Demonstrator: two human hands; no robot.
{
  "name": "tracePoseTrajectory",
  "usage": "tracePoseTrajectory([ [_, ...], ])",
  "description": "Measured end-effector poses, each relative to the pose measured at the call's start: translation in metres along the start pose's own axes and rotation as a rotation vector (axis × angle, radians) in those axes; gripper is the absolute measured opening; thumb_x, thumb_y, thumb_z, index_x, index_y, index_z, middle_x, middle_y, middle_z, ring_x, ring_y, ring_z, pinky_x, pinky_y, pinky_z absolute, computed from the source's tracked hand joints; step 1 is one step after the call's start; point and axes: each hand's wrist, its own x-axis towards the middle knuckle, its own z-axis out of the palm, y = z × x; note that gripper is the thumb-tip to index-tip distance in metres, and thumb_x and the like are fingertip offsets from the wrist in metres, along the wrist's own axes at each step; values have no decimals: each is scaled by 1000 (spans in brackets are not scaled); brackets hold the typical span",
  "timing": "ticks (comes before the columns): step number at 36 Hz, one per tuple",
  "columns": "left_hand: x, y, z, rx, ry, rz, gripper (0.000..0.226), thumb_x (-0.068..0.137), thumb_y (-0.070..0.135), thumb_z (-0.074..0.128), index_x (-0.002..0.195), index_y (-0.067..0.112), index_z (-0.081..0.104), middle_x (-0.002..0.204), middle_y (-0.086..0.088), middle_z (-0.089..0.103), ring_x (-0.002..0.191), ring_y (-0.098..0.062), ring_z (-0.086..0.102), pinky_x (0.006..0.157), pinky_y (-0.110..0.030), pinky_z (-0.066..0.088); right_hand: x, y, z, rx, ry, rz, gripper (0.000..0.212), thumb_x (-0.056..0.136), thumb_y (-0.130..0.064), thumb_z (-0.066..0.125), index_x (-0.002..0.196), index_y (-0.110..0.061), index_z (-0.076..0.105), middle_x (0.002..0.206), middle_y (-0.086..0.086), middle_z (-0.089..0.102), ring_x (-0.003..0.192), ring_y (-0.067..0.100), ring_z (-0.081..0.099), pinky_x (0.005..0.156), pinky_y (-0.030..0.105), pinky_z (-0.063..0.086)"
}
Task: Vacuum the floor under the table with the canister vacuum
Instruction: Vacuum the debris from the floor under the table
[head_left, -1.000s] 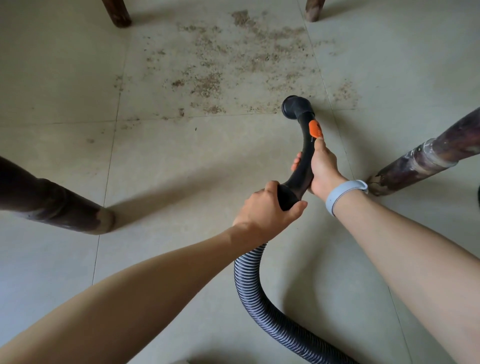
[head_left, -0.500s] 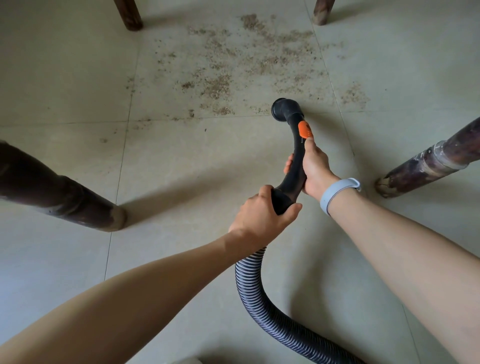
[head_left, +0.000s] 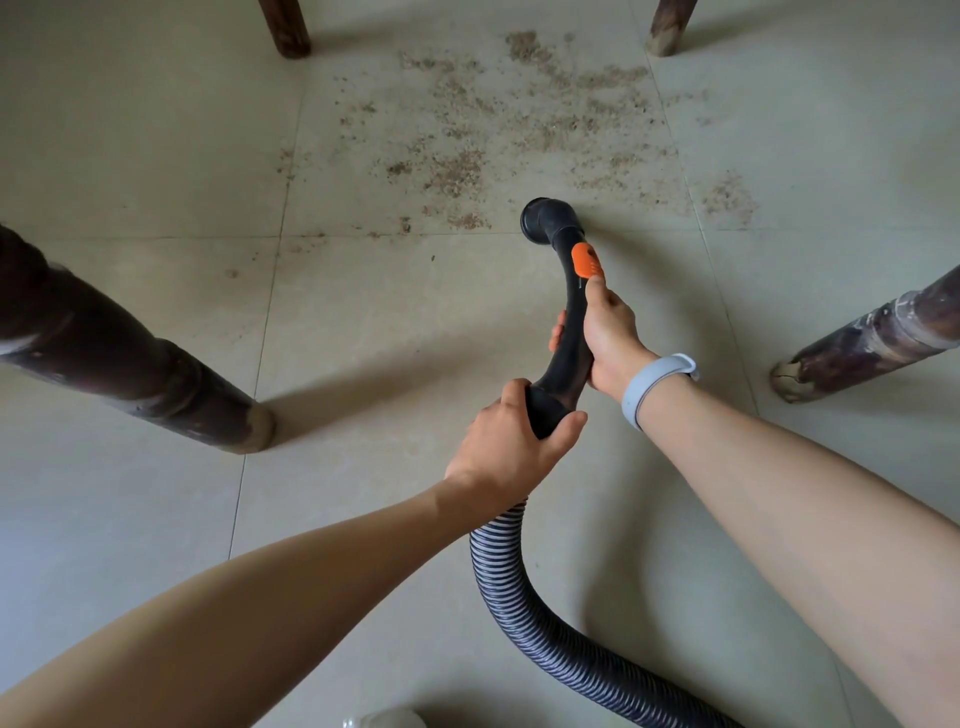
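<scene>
Centre frame: your left hand (head_left: 511, 441) and right hand (head_left: 608, 332) both grasp the curved black plastic vacuum handle (head_left: 569, 332) (nozzle beside the brown scattered debris (head_left: 519, 130), upper centre).

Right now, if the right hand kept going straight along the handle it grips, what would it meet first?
The right hand points up the black handle; its thumb would first meet the orange slider, then the nozzle opening and the scattered debris beyond; depth is unclear.

Soft, even daylight on pale floor (head_left: 156, 130); diffuse shadows trail leftward from table legs (head_left: 130, 364); sharp focus throughout; wide-angle bowing at edges; no glare.
</scene>
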Motion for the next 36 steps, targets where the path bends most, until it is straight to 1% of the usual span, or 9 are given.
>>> tracePoseTrajectory([
  [4,-3,-9,-1,-34,21,-18,48,85,54,57,111,15,46,93,-4,66,88,-24,61,73,-32,47,-1,3,10,-49,-9,-26,42,97,-49,42,107,-9,50,60,6,49,40,20,49,44,25,45],
  [8,-7,-20,-5,-60,41,-29,50,85,54,57,115,16,46,92,-5,67,87,-24,63,75,-33,50,-5,8,23,-67,-23,-33,45,96,-49,43,116,-9,49,59,7,50,38,20,51,46,27,47],
  [10,-9,-25,-6,-81,52,-38,50,84,53,58,115,16,47,90,-5,67,85,-24,64,75,-35,51,-7,10,29,-82,-31,-38,45,97,-48,42,118,-8,49,62,7,51,38,19,51,44,25,47],
  [15,-16,-37,-11,-132,83,-60,51,84,50,60,119,15,46,88,-4,67,80,-22,65,72,-32,52,-13,17,44,-124,-54,-70,43,98,-45,40,123,-10,47,66,8,53,39,20,52,45,26,47],
  [18,-20,-43,-15,-144,100,-69,49,85,47,61,120,15,46,88,-2,65,80,-20,63,71,-28,50,-18,20,51,-133,-94,-93,34,100,-36,41,120,-9,45,67,8,52,41,19,52,43,25,47],
  [22,-24,-49,-18,-147,113,-73,46,86,44,62,118,15,47,86,-1,64,80,-20,62,69,-28,48,-24,24,56,-103,-140,-88,25,97,-30,48,112,-10,44,70,8,49,45,18,51,44,24,49],
  [26,-27,-55,-19,-165,109,-78,44,85,43,62,117,16,47,84,0,64,76,-18,63,68,-28,50,-28,28,59,-122,-149,-95,28,96,-29,53,113,-8,44,72,7,50,47,18,53,48,27,50],
  [31,-28,-60,-20,-188,114,-72,42,85,42,63,116,17,48,83,1,65,76,-16,63,67,-27,50,-33,33,60,-171,-140,-124,26,96,-32,51,97,-6,44,69,6,51,44,18,55,43,23,47],
  [36,-31,-63,-20,-191,137,-74,41,86,41,62,116,18,48,79,8,61,72,-9,59,55,-10,41,-43,38,62,-223,-134,-165,29,98,-35,45,94,-7,44,66,6,53,43,17,56,41,20,46],
])
